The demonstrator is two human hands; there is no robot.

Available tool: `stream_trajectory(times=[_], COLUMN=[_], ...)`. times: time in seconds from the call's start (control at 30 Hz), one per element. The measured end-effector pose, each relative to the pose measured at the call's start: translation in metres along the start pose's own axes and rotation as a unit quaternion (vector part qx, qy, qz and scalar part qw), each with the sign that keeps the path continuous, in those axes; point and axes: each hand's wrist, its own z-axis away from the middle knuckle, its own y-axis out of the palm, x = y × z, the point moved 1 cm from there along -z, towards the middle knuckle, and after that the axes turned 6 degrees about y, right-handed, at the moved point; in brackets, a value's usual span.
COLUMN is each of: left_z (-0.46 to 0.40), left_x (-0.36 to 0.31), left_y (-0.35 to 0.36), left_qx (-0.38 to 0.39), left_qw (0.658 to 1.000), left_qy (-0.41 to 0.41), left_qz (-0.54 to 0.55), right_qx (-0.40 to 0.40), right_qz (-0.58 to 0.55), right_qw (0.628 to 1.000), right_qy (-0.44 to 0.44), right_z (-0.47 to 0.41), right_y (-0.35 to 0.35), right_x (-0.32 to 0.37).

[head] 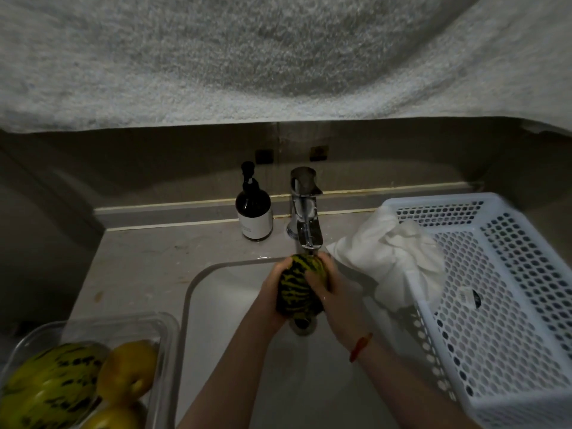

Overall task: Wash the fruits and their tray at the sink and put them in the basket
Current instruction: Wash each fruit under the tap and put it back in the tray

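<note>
A green and yellow striped melon (295, 287) is held over the sink (216, 305) just under the chrome faucet (305, 218). My left hand (274, 289) cups its left side and my right hand (328, 292) wraps its right side. At the lower left a clear plastic tray (167, 332) holds another striped melon (52, 385) and two yellow round fruits (128, 371). A white perforated basket (501, 292) stands on the right of the sink, with a white cloth (383, 255) draped over its left rim.
A dark soap pump bottle (253, 209) stands on the counter left of the faucet. The drain (301, 325) lies below the held melon. A low textured surface hangs overhead at the back.
</note>
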Motion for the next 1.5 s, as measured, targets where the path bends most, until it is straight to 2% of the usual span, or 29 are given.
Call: stream_trajectory(times=[0.07, 0.13, 0.23, 0.3, 0.4, 0.47, 0.5, 0.57, 0.63, 0.73, 0.87, 1.03, 1.13, 1.23, 1.37, 1.5], left_z=[-0.002, -0.004, -0.004, -0.005, -0.007, -0.007, -0.007, -0.004, 0.006, 0.011, 0.004, -0.013, -0.021, -0.024, -0.021, -0.014], left_x=[0.002, 0.005, 0.008, 0.009, 0.006, 0.002, 0.000, -0.004, -0.004, 0.005, -0.006, -0.013, -0.012, -0.008, -0.004, -0.006], left_y=[0.002, 0.003, 0.001, -0.001, -0.003, -0.005, -0.009, -0.014, -0.007, 0.002, 0.008, 0.010, 0.011, 0.016, 0.009, -0.003], left_qx=[0.002, -0.004, -0.036, -0.063, -0.114, -0.146, -0.166, -0.208, -0.174, -0.085, -0.099, -0.086, -0.059, -0.071, -0.102, -0.091], left_qw=[0.996, 0.992, 0.990, 0.987, 0.983, 0.981, 0.982, 0.969, 0.955, 0.945, 0.966, 0.958, 0.958, 0.954, 0.951, 0.959], left_qy=[-0.069, -0.105, -0.123, -0.131, -0.136, -0.120, -0.085, 0.009, 0.072, 0.128, 0.133, 0.121, 0.118, 0.093, 0.106, 0.113], left_qz=[0.052, 0.067, 0.066, 0.064, 0.053, 0.053, 0.024, -0.130, -0.229, -0.289, -0.200, -0.244, -0.254, -0.276, -0.273, -0.241], right_qx=[0.016, 0.009, 0.008, 0.016, -0.028, -0.032, -0.035, -0.058, -0.098, -0.140, -0.107, -0.065, -0.077, -0.092, -0.089, -0.085], right_qz=[0.064, -0.012, -0.181, -0.209, -0.198, -0.173, -0.150, -0.126, -0.080, -0.046, -0.065, 0.005, -0.056, -0.116, -0.061, -0.040], right_qw=[0.998, 0.999, 0.974, 0.959, 0.965, 0.974, 0.980, 0.983, 0.984, 0.984, 0.991, 0.997, 0.995, 0.987, 0.991, 0.989], right_qy=[-0.013, 0.033, 0.136, 0.188, 0.169, 0.140, 0.125, 0.119, 0.122, 0.101, 0.036, -0.049, -0.001, 0.067, 0.080, 0.110], right_z=[0.001, 0.001, -0.002, -0.003, -0.004, -0.004, -0.005, -0.006, -0.009, -0.008, 0.001, 0.023, 0.024, 0.016, 0.013, 0.012], right_y=[-0.004, -0.004, -0.001, 0.002, 0.005, 0.008, 0.009, 0.013, 0.018, 0.024, 0.021, 0.007, -0.003, -0.009, -0.010, -0.001], right_x=[-0.001, 0.000, -0.002, -0.002, 0.005, 0.011, 0.013, 0.013, 0.008, 0.001, -0.005, -0.016, -0.018, -0.015, -0.009, -0.002])
